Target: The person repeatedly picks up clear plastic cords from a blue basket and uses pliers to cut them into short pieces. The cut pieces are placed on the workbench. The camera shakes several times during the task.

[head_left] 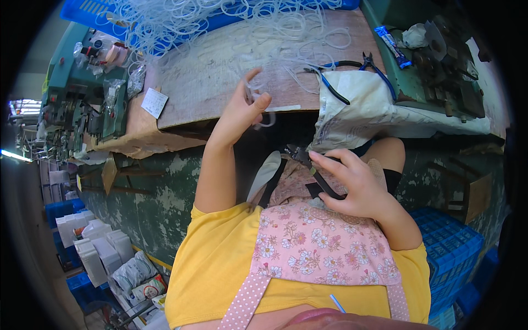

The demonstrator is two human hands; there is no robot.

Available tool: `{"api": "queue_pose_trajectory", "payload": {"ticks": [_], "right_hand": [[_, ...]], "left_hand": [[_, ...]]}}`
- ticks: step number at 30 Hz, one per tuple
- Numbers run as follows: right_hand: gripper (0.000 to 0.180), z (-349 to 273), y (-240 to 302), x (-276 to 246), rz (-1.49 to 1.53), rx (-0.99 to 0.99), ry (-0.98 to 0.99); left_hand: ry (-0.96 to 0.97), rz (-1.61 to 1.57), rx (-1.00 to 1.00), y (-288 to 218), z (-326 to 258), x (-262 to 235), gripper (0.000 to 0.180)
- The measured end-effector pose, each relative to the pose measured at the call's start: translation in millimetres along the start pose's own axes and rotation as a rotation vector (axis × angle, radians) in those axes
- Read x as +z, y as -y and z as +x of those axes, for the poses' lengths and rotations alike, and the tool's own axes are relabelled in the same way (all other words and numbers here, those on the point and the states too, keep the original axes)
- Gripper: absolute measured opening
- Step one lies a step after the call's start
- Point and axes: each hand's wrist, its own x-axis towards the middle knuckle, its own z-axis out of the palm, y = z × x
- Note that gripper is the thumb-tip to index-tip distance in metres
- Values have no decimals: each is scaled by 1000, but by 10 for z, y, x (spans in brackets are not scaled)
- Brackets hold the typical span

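My left hand (245, 107) is raised at the table's front edge, fingers curled around a translucent plastic ring piece (268, 120) that hangs below the thumb. Some of that piece is hidden by the fingers. Over my lap, my right hand (355, 184) grips a pair of cutting pliers (298, 154) with dark handles, their jaws pointing left towards the table edge. Past my left hand, a tangled heap of translucent plastic rings (181, 27) fills a blue tray (88, 11) and spills onto the wooden tabletop (192, 82).
Two blue-handled pliers (335, 88) (379, 74) lie by a white cloth sack (352, 104) draping over the table edge. Green machines (440, 93) stand at both ends. A paper slip (154, 103) lies left. Blue crates (448, 242) stand at my right, white boxes (91, 258) at left.
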Motion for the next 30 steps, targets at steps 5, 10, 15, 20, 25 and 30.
{"api": "queue_pose_trajectory", "payload": {"ticks": [5, 10, 15, 20, 25, 30], "right_hand": [[76, -4, -17, -1, 159, 126, -23], [74, 0, 37, 3, 158, 134, -58], [70, 63, 147, 38, -91, -19, -99], [72, 50, 258, -2, -272, -55, -59], [76, 37, 303, -22, -321, -64, -49], [79, 16, 314, -30, -322, -57, -22]], "left_hand": [[136, -568, 88, -91, -164, 203, 45], [-118, -642, 329, -154, -219, 491, 40], [-136, -1020, 374, -214, -313, 660, 38], [-164, -1041, 503, -216, -339, 737, 33], [-162, -1072, 570, -214, -361, 743, 34], [-141, -1081, 567, -219, -369, 753, 35]]}}
